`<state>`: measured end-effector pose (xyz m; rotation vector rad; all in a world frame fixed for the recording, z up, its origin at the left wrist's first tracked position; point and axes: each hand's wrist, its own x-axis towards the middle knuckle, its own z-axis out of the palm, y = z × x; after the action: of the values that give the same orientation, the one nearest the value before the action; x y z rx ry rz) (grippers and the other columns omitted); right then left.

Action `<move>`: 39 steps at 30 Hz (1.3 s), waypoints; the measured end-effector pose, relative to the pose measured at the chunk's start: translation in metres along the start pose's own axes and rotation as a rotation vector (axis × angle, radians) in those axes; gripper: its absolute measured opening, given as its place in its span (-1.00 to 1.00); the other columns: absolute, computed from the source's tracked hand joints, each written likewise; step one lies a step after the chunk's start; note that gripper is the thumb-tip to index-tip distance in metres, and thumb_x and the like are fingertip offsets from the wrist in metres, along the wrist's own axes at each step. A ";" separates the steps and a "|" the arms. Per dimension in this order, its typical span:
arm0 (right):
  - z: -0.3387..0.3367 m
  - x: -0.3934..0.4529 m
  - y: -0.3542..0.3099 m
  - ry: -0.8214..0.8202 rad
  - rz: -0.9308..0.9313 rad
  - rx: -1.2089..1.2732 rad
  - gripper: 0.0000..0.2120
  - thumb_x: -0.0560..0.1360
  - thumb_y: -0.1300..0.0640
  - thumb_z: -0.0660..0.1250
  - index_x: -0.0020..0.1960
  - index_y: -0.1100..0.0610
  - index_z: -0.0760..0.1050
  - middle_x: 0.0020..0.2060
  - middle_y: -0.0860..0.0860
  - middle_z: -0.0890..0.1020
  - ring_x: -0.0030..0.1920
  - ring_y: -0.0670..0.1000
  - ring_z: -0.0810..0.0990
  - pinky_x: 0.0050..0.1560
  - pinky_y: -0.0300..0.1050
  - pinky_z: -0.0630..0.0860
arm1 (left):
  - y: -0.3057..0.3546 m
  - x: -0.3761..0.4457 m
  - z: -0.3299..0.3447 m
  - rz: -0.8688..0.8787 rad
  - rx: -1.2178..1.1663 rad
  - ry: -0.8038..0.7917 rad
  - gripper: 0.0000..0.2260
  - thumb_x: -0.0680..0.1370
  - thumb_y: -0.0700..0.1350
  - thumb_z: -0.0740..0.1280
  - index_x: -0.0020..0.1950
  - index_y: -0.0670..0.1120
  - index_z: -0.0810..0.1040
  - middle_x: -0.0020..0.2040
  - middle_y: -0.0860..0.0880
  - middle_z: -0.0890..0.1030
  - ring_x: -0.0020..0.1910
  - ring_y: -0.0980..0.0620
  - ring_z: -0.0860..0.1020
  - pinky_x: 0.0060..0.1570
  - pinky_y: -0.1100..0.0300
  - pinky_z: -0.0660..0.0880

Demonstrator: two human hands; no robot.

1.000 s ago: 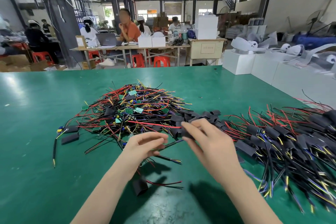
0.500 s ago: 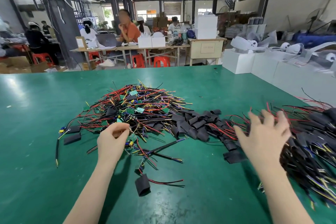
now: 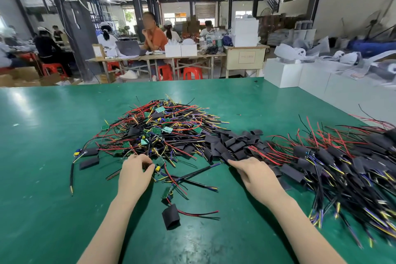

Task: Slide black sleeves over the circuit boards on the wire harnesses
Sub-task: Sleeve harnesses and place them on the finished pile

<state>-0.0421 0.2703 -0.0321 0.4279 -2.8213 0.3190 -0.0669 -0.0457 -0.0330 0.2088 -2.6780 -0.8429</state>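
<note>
Both bare forearms reach forward from the lower edge of the view, hands apart.

Left hand point(image 3: 134, 174): palm down, back of hand toward the camera, fingers point(image 3: 147, 164) curled inward with thumb and forefinger tips drawn together; what they pinch cannot be made out. Right hand point(image 3: 256, 174): palm down, angled toward the left, forefinger extended straight ahead of the rest, the other fingers loosely bent. Both wrists straight, in line with the forearms; sleeves not visible.
</note>
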 end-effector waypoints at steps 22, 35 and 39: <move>-0.007 0.000 -0.011 -0.021 -0.001 -0.059 -0.62 0.54 -0.05 0.25 0.35 -0.11 0.42 0.06 -0.04 0.57 0.14 0.05 0.49 0.12 -0.12 0.40 | 0.012 -0.002 0.016 0.164 -0.035 0.098 -0.81 0.51 -0.04 0.41 0.08 -0.05 0.53 -0.09 0.01 0.55 0.04 -0.09 0.45 -0.07 0.10 0.33; -0.010 0.000 -0.017 -0.023 -0.033 -0.011 -0.63 0.52 -0.11 0.26 0.27 0.01 0.47 -0.02 -0.01 0.58 0.08 0.05 0.52 0.04 -0.11 0.41 | 0.032 0.000 -0.016 -0.441 -1.749 -0.034 -0.85 0.61 -0.28 0.21 0.14 -0.26 0.49 0.03 -0.14 0.66 -0.16 0.11 0.50 -0.25 0.37 0.55; -0.015 -0.003 -0.019 0.115 -0.036 0.122 -0.61 0.52 -0.02 0.30 0.33 0.01 0.47 -0.10 -0.01 0.60 -0.01 0.06 0.56 -0.04 -0.06 0.46 | 0.036 0.000 -0.022 -0.339 -1.530 -0.146 -0.77 0.61 -0.11 0.25 0.21 -0.15 0.56 -0.25 0.02 0.57 -0.30 0.10 0.43 -0.23 0.26 0.41</move>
<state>-0.0299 0.2568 -0.0157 0.4694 -2.6881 0.4943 -0.0603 -0.0278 0.0050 0.1933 -1.3903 -2.6792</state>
